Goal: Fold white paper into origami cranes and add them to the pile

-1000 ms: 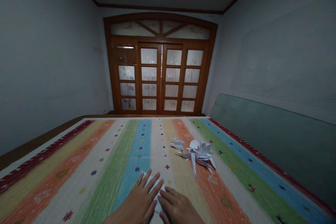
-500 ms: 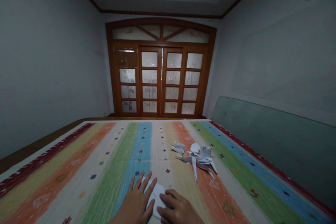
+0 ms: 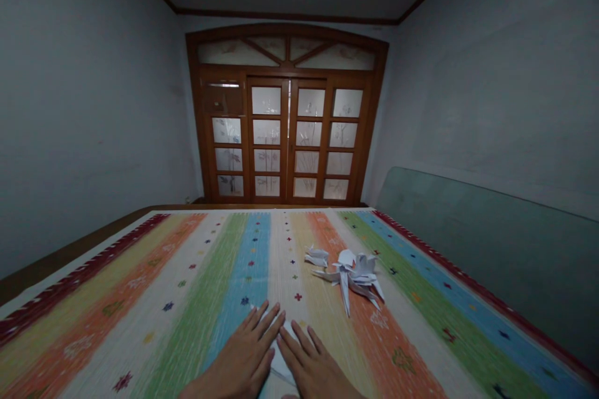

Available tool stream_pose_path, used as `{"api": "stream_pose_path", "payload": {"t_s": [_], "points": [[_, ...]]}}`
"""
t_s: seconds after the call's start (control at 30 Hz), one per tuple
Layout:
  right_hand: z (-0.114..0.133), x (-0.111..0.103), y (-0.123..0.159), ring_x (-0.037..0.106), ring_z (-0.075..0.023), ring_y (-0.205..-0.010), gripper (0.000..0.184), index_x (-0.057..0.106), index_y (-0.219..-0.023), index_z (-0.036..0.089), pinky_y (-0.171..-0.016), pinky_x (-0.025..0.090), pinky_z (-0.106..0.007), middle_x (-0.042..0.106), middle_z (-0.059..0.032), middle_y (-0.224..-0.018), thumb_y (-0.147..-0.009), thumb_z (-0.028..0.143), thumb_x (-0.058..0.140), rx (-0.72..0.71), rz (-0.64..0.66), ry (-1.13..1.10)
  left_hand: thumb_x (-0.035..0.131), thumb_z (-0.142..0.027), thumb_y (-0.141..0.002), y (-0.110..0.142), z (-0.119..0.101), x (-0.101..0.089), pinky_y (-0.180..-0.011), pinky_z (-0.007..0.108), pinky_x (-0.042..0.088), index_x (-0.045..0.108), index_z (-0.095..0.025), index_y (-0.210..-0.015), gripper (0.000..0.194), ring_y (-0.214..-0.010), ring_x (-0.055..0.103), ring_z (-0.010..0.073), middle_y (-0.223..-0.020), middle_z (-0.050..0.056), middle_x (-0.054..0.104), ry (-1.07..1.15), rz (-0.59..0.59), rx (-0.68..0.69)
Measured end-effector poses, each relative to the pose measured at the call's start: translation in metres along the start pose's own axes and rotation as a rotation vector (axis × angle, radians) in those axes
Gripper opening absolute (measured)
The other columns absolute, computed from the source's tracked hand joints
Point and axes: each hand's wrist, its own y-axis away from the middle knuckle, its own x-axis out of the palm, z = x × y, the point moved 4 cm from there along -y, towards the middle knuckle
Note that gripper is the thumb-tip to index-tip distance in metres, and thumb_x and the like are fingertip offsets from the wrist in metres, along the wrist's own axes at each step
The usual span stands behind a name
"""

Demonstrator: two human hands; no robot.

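Maroon-edged striped cloth (image 3: 187,299), one: spread over the table. Likely soft underneath, so pressure should go straight down rather than sideways.

Left hand (image 3: 248,343), one, mine: open, palm down, fingers slightly parted and pointing forward, gripping nothing. Lies over the left part of the paper. Best used, I judge, as the anchor: even weight, no drag.

White paper (image 3: 282,365), one: on the cloth at the near side, between and partly under my hands. A line crosses its near part; edge or crease, I cannot tell. Pressing it flat looks to be the step in hand; edges are worth lining up before I bear down.

Right hand (image 3: 314,358), one, mine: open, palm down, fingers extended, gripping nothing. Covers the paper's right part, index fingertip just beside my left. Should smooth outward in one slow, firm pass, thumb clear of the edge.

Small folded piece (image 3: 317,257), one, white: beyond my hands, on the cloth.

Folded paper cluster (image 3: 358,271), white, pointed: just right of it, well apart from my fingers; best left untouched.
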Motion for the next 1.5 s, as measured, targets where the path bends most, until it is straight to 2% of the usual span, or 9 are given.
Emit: {"api": "stream_pose_path", "payload": {"t_s": [0.2, 0.4, 0.53, 0.67, 0.87, 1.07, 1.23, 1.37, 1.5], "points": [[0.007, -0.011, -0.002, 0.034, -0.0419, -0.147, 0.081, 0.027, -0.159, 0.022, -0.116, 0.037, -0.064, 0.032, -0.0123, -0.161, -0.093, 0.047, 0.067, 0.146, 0.125, -0.134, 0.048, -0.022, -0.101, -0.005, -0.003, -0.005, -0.12, 0.056, 0.034, 0.015, -0.031, -0.161, 0.069, -0.152, 0.03, 0.0304, -0.166, 0.007, 0.031, 0.042, 0.103, -0.058], [0.004, -0.028, -0.008, 0.028, -0.0406, -0.149, 0.07, 0.039, -0.154, 0.032, -0.117, 0.03, -0.069, 0.029, -0.0076, -0.163, -0.09, 0.018, 0.064, 0.342, 0.13, -0.207, 0.055, -0.027, -0.098, -0.01, -0.009, -0.011, -0.115, 0.058, 0.039, 0.043, -0.029, -0.153, 0.056, -0.142, 0.046, 0.0336, -0.156, 0.01, 0.049, 0.012, 0.029, -0.15], [-0.003, -0.032, -0.005, 0.026, -0.0393, -0.151, 0.066, 0.042, -0.153, 0.027, -0.12, 0.027, -0.068, 0.034, -0.0096, -0.162, -0.09, 0.018, 0.062, 0.486, 0.123, -0.279, 0.064, -0.029, -0.09, -0.012, -0.012, -0.016, -0.109, 0.062, 0.041, 0.062, -0.025, -0.136, 0.047, -0.125, 0.057, 0.0369, -0.137, 0.015, 0.064, 0.01, -0.004, -0.289], [-0.007, -0.041, -0.001, 0.03, -0.0354, -0.15, 0.052, 0.057, -0.14, 0.021, -0.122, 0.028, -0.06, 0.042, -0.014, -0.158, -0.088, 0.021, 0.063, 0.576, 0.039, -0.352, 0.067, -0.032, -0.087, -0.013, -0.009, -0.019, -0.108, 0.063, 0.042, 0.061, -0.021, -0.137, 0.052, -0.125, 0.054, 0.0395, -0.132, 0.018, 0.063, 0.085, -0.008, -0.368], [-0.004, -0.061, -0.008, 0.051, -0.0285, -0.132, 0.044, 0.063, -0.12, 0.018, -0.115, 0.039, -0.045, 0.059, -0.0149, -0.135, -0.077, 0.01, 0.064, 0.546, -0.098, -0.534, 0.069, -0.031, -0.085, -0.013, -0.006, -0.021, -0.107, 0.061, 0.043, 0.059, -0.021, -0.137, 0.054, -0.123, 0.055, 0.0381, -0.13, 0.017, 0.063, 0.172, -0.037, -0.37], [0.003, -0.072, -0.015, 0.065, -0.0231, -0.095, 0.041, 0.058, -0.119, 0.02, -0.089, 0.051, -0.034, 0.069, -0.0072, -0.103, -0.078, 0.011, 0.059, 0.57, -0.024, -0.594, 0.071, -0.028, -0.084, -0.009, -0.001, -0.015, -0.106, 0.054, 0.048, 0.055, -0.021, -0.136, 0.054, -0.121, 0.061, 0.0345, -0.132, 0.016, 0.066, 0.285, -0.133, -0.292], [0.001, -0.071, -0.013, 0.068, -0.0229, -0.098, 0.039, 0.054, -0.119, 0.021, -0.086, 0.052, -0.031, 0.07, -0.0092, -0.108, -0.082, 0.01, 0.05, 0.407, -0.146, -0.455, 0.065, -0.022, -0.088, -0.006, -0.003, -0.025, -0.098, 0.047, 0.054, 0.054, -0.026, -0.133, 0.046, -0.114, 0.067, 0.0304, -0.125, 0.011, 0.071, 0.283, -0.302, -0.288], [0.0, -0.073, -0.011, 0.067, -0.0228, -0.093, 0.044, 0.055, -0.119, 0.019, -0.082, 0.053, -0.031, 0.069, -0.0101, -0.102, -0.078, 0.004, 0.043, 0.222, -0.253, -0.284, 0.053, -0.003, -0.078, -0.007, -0.013, -0.034, -0.081, 0.041, 0.057, 0.062, -0.024, -0.105, 0.036, -0.093, 0.069, 0.0264, -0.1, 0.007, 0.073, 0.182, -0.378, -0.205], [0.002, -0.08, -0.016, 0.063, -0.0191, -0.082, 0.036, 0.059, -0.099, 0.02, -0.072, 0.051, -0.027, 0.063, -0.0064, -0.092, -0.076, -0.001, 0.04, 0.242, -0.252, -0.296, 0.045, 0.006, -0.063, -0.009, -0.021, -0.036, -0.066, 0.032, 0.051, 0.057, -0.022, -0.082, 0.036, -0.075, 0.063, 0.0228, -0.08, 0.004, 0.066, 0.044, -0.397, -0.1]]}}
